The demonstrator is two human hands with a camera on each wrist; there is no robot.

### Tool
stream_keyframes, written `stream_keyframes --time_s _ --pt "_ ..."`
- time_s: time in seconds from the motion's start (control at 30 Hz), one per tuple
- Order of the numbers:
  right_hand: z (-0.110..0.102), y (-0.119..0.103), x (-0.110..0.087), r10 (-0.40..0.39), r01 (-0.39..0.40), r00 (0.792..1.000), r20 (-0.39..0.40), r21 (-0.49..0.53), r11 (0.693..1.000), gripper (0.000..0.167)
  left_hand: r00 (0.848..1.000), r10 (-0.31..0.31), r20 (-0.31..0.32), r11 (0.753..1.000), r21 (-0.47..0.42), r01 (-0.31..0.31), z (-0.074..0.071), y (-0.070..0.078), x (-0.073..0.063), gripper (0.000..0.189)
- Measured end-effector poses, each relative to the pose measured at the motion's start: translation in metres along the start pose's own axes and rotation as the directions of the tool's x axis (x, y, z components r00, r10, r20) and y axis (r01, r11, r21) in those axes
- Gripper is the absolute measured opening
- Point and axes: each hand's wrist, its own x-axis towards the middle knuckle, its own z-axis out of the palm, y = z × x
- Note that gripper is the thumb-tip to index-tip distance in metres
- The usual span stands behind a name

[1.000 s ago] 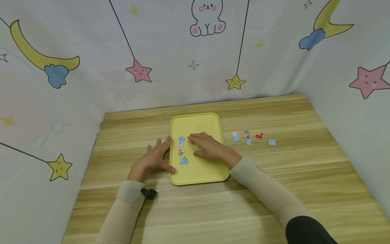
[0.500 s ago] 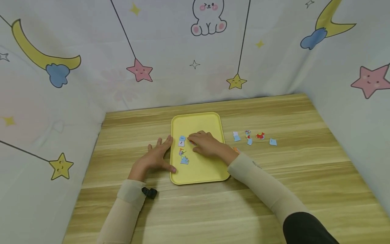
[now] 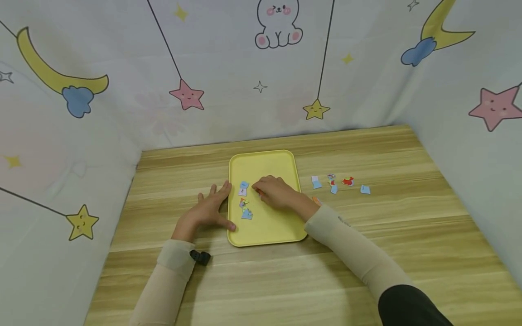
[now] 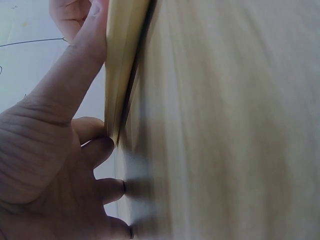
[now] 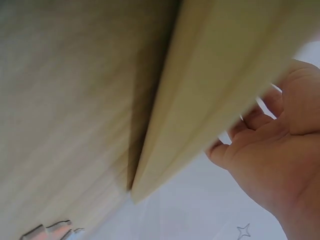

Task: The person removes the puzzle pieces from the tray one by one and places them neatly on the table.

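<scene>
My left hand [image 3: 207, 210] lies spread along the left side of a yellow tray [image 3: 273, 231], thumb over the rim; the left wrist view shows thumb and fingers [image 4: 92, 150] touching the tray's edge. Over the tray's middle, my right hand [image 3: 275, 192] has fingertips and thumb drawn together on a small orange-red puzzle piece [image 3: 259, 192], mostly hidden beneath them. Left of it in the tray lie a blue-and-white puzzle piece [image 3: 243, 189], a multicoloured one [image 3: 243, 203] and a light-blue one [image 3: 247, 214]. In the right wrist view the tray's wall [image 5: 200, 100] hides the fingertips.
On the wooden table [image 3: 253, 290], right of the tray, lie several loose puzzle pieces, among them a red one [image 3: 348, 181], a white-and-blue one [image 3: 316, 182] and a light-blue one [image 3: 364, 189]. An orange piece [image 3: 316, 200] lies beside my right wrist. A printed cloth [image 3: 228, 113] hangs behind.
My right hand's fingers have curled in from a flatter reach, and thumb and fingertips have come together at the orange-red piece. The left hand and tray stay put.
</scene>
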Motion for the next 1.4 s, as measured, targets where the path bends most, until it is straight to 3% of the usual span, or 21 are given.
stream_keyframes --time_s 0.43,1.0,1.4 --pt "0.0 -0.004 -0.005 -0.016 0.018 1.0 0.021 -0.095 0.995 0.037 1.0 0.001 0.0 1.0 -0.002 -0.001 -0.001 0.001 -0.002 0.144" --pt "-0.01 -0.003 -0.035 -0.023 0.017 0.999 -0.046 -0.128 0.992 0.044 1.0 0.016 -0.005 1.0 -0.025 -0.016 0.0 -0.001 -0.002 0.144" --pt "-0.011 0.01 -0.052 -0.06 0.041 0.986 -0.156 -0.123 0.992 0.046 1.0 0.019 -0.017 0.999 -0.037 -0.019 0.0 -0.001 -0.003 0.144"
